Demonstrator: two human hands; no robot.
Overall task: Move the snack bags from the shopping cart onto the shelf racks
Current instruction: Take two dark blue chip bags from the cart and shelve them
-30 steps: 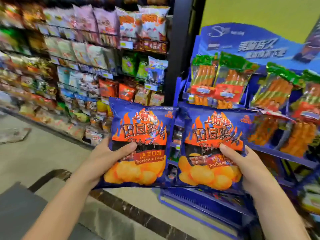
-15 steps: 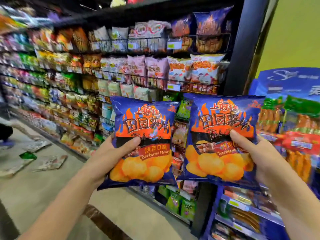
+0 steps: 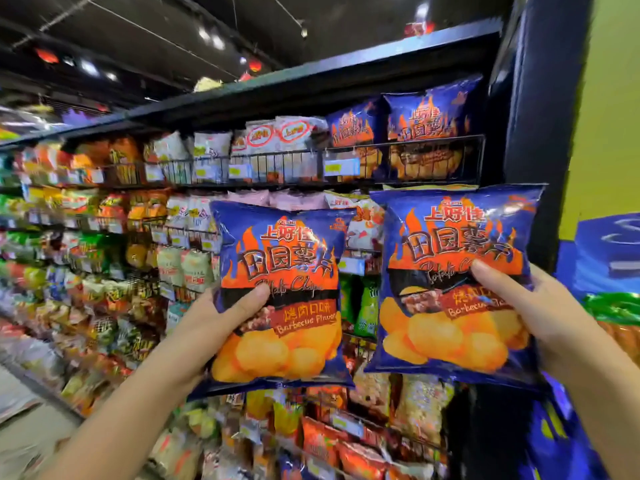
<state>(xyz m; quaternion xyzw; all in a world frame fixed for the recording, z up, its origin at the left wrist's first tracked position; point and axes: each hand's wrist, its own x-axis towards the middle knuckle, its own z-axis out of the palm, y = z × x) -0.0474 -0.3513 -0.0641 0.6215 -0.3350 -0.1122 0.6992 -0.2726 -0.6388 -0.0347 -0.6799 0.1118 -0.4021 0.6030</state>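
Note:
I hold two blue barbecue potato chip bags up in front of the shelves. My left hand (image 3: 207, 327) grips the left bag (image 3: 282, 292) by its left edge, thumb across the front. My right hand (image 3: 540, 317) grips the right bag (image 3: 453, 282) by its right edge, thumb on the front. Both bags are upright and just below the top wire rack (image 3: 408, 147), where matching blue chip bags (image 3: 429, 126) stand at the right end. The shopping cart is out of view.
Wire shelf racks packed with snack bags (image 3: 104, 258) run away to the left on several levels. A black upright post (image 3: 540, 133) ends the shelving on the right. Beyond it are a yellow-green wall and a blue display stand (image 3: 606, 258).
Both hands have lifted the two bags higher, and my view has tilted up from the lower shelves and blue stand to the top rack and ceiling.

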